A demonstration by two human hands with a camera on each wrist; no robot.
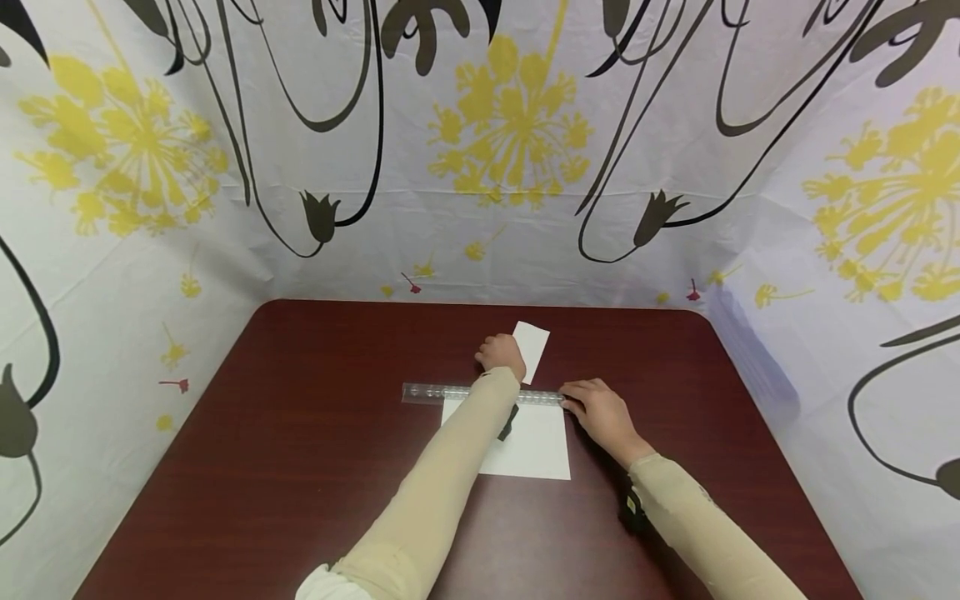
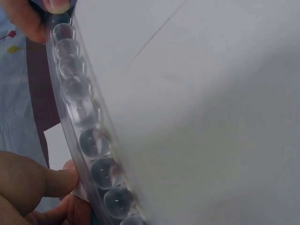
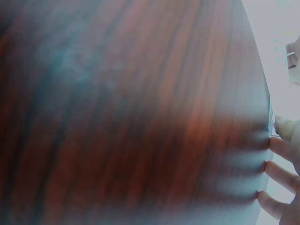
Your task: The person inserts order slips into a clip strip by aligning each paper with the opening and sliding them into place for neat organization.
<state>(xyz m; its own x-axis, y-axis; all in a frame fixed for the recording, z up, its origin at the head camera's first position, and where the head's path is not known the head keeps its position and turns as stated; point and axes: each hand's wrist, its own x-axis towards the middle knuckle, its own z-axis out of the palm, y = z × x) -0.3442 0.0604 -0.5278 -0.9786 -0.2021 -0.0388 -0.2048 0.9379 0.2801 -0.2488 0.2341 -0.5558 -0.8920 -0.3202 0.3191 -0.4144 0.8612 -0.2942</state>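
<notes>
A clear plastic ruler point(image 1: 422, 393) lies across the far edge of a white paper sheet point(image 1: 536, 450). Round bubble-like shapes run along the ruler point(image 2: 77, 112) in the left wrist view. Beyond it, my left hand point(image 1: 501, 353) has curled fingers pinching a narrow white paper piece point(image 1: 532, 348); that hand point(image 2: 33, 187) shows at the lower left of its own wrist view. At the ruler's right end, my right hand point(image 1: 603, 415) holds it between thumb and fingers. Several fingertips of the right hand point(image 3: 281, 183) touch the table in the right wrist view.
The dark red-brown table point(image 1: 322, 450) has rounded far corners. Patterned white fabric point(image 1: 517, 275) surrounds its back and sides. A dark wrist device point(image 1: 632, 508) sits under the right forearm, and the left sleeve crosses over the sheet.
</notes>
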